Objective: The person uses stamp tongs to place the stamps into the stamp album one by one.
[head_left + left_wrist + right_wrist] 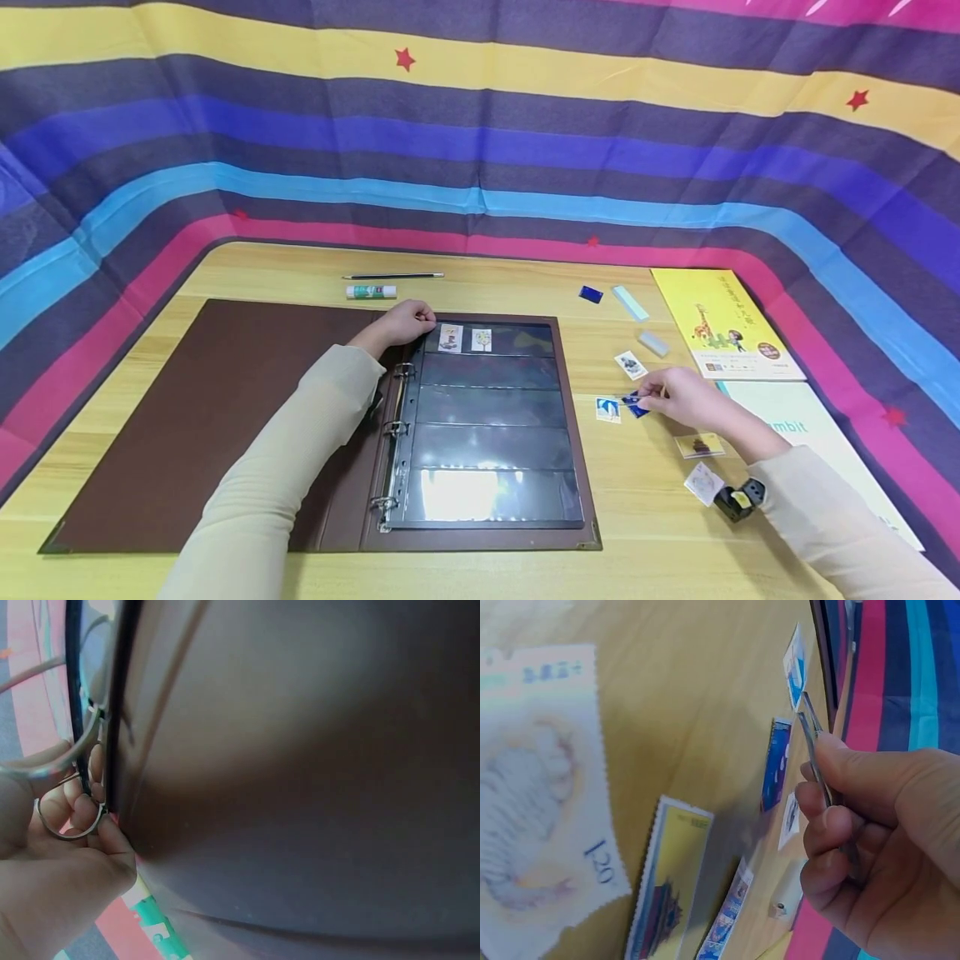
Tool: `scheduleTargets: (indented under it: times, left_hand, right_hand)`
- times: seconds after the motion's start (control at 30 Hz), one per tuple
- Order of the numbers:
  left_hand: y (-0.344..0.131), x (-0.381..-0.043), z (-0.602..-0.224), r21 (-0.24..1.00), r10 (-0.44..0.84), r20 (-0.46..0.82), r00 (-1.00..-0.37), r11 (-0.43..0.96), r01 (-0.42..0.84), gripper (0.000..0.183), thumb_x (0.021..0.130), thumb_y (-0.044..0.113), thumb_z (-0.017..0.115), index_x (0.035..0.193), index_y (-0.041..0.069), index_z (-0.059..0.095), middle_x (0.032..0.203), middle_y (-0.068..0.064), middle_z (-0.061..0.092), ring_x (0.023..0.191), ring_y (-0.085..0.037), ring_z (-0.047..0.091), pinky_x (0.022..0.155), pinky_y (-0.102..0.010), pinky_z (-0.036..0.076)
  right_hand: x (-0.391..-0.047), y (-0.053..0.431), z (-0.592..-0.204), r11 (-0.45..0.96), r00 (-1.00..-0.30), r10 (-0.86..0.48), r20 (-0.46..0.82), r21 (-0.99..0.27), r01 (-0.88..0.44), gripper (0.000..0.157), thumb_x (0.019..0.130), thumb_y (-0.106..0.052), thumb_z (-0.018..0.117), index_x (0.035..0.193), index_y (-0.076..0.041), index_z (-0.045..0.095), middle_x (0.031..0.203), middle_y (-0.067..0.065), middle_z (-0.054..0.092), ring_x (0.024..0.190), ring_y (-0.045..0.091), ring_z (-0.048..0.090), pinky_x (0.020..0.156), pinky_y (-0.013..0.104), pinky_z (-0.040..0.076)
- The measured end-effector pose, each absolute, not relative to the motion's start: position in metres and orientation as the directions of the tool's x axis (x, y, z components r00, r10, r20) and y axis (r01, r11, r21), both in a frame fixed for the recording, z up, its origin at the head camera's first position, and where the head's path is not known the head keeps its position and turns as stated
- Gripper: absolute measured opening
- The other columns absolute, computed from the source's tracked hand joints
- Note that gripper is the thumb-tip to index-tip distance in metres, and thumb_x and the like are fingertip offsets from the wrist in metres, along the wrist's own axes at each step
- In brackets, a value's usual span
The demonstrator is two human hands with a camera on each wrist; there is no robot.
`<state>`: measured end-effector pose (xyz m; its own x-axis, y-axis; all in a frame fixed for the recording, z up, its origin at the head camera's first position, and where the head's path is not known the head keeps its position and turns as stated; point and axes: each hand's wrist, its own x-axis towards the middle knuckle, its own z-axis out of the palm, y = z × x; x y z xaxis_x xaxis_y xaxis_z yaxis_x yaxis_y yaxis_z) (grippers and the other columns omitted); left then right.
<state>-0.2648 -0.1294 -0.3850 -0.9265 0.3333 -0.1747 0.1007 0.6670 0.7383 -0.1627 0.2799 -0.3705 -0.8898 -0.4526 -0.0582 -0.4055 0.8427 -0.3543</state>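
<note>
Grip on the right hand is wrapped round some metal tweezers, tips a hair apart and right by a blue-and-white stamp on the wood surface; can't tell if they actually touch it. The left hand has its grip pinching the top ring-side corner of a black pocket sheet. Closest up is the big brown binder, spread flat, with that sheet on its rings and two little stamps, a picture one and a tree one, side by side in the top row. Off to the right there's a small black gadget just beside a pale stamp, then a yellow stamp under the right wrist. Bit further on, a dark blue stamp is partly covered by the right fingertips, with a grey-and-white stamp behind it. Over at the right edge, a pale booklet comes first, then a yellow giraffe booklet. Past the binder sit a glue stick and a pencil, and a stripy cloth hangs behind everything.
</note>
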Motion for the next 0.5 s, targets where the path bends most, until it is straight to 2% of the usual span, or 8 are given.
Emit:
scheduleTargets:
  times: [0.27, 0.5]
  left_hand:
    - [-0.1294, -0.2648, -0.3864, 0.738, 0.335, -0.176, -0.926, 0.667, 0.101, 0.011, 0.085, 0.009, 0.044, 0.087, 0.000, 0.048, 0.076, -0.007, 0.040, 0.066, -0.018, 0.039, 0.062, -0.029, 0.033]
    - [-0.1291, -0.2641, -0.3854, 0.740, 0.334, -0.177, -0.926, 0.665, 0.098, 0.011, 0.085, 0.009, 0.044, 0.087, -0.001, 0.048, 0.077, -0.007, 0.040, 0.067, -0.018, 0.039, 0.063, -0.030, 0.033]
  right_hand:
    - [-0.1612, 0.2797, -0.3722, 0.848, -0.887, -0.460, -0.039, -0.314, -0.426, 0.009, 0.071, -0.013, 0.063, 0.066, -0.016, 0.056, 0.060, -0.011, 0.050, 0.052, 0.005, 0.042, 0.049, 0.023, 0.036]
    - [-0.1624, 0.2779, -0.3664, 0.838, -0.890, -0.456, -0.025, -0.350, -0.419, 0.007, 0.073, -0.011, 0.061, 0.068, -0.012, 0.058, 0.059, -0.008, 0.050, 0.051, 0.006, 0.041, 0.046, 0.022, 0.035]
